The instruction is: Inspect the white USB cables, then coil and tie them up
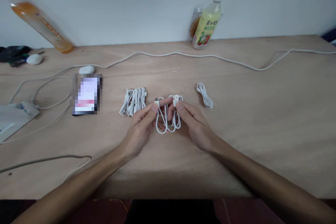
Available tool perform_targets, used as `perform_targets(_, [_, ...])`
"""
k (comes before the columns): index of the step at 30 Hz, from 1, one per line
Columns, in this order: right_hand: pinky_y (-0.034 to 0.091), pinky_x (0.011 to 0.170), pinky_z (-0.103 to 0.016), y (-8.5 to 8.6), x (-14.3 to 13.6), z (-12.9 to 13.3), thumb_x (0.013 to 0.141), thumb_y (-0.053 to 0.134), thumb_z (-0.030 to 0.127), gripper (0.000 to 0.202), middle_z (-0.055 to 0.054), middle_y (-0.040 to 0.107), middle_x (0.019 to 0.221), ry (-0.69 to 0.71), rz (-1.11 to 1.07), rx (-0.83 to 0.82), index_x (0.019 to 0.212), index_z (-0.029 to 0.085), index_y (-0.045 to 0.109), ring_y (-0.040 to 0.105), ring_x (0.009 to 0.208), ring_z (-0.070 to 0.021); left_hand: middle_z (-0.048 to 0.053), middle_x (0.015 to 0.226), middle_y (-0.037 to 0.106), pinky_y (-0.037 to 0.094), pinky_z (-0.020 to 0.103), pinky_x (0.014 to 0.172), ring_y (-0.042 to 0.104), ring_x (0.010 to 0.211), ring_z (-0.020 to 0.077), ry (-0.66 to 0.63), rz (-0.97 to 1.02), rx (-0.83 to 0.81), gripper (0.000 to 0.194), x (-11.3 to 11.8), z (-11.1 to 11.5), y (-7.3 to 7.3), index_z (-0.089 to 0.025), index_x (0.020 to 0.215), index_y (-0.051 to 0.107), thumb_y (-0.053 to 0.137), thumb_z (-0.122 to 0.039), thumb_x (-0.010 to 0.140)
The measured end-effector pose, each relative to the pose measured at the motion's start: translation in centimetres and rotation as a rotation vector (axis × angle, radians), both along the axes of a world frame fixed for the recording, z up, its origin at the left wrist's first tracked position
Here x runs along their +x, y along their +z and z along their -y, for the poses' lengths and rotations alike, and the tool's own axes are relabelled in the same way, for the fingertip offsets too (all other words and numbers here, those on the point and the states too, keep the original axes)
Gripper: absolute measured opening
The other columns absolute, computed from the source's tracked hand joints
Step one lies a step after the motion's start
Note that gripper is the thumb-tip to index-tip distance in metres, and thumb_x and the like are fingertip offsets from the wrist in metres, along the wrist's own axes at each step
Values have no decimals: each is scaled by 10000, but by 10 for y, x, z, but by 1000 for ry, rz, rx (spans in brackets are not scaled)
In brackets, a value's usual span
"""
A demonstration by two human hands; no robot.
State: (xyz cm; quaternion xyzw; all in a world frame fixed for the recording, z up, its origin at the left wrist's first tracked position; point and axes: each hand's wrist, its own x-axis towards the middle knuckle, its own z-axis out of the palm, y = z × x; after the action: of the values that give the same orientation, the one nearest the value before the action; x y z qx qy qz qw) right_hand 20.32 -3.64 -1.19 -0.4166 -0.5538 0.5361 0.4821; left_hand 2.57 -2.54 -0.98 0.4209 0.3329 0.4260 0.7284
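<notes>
A white USB cable (162,131) hangs in loose loops between my two hands, above the middle of the table. My left hand (140,124) pinches one plug of it between thumb and forefinger. The other end, a USB plug (175,100) with a metal tip pointing away from me, sits between the thumb and fingers of my right hand (195,120). Just beyond my left hand lies a pile of coiled white cables (133,101). A single coiled white cable (204,95) rests on the table to the right, apart from my right hand.
A phone (87,94) lies to the left, with a white case (86,70) behind it. Along the back runs a long white cord (175,53). An orange bottle (39,24) and a yellow drink bottle (208,22) stand by the wall. More cords cross the wooden table (275,119) at left.
</notes>
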Motion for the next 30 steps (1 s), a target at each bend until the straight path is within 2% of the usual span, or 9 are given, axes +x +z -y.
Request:
perform_targets(17, [509, 759, -353, 1, 0, 1, 1081, 521, 723, 576, -17, 651, 794, -2, 3, -2, 788, 246, 655, 599, 758, -199, 115, 1109, 805, 623, 392, 826, 740, 947, 259, 2, 1, -3, 416, 0, 1, 1, -232, 1312, 850, 709, -523, 1050])
perform_targets(30, [493, 745, -327, -3, 0, 0, 1095, 546, 679, 557, -8, 653, 788, 7, -38, 0, 791, 229, 670, 605, 750, -180, 105, 1074, 794, 619, 374, 820, 728, 890, 227, -12, -3, 18, 434, -1, -1, -3, -232, 1338, 841, 701, -534, 1059])
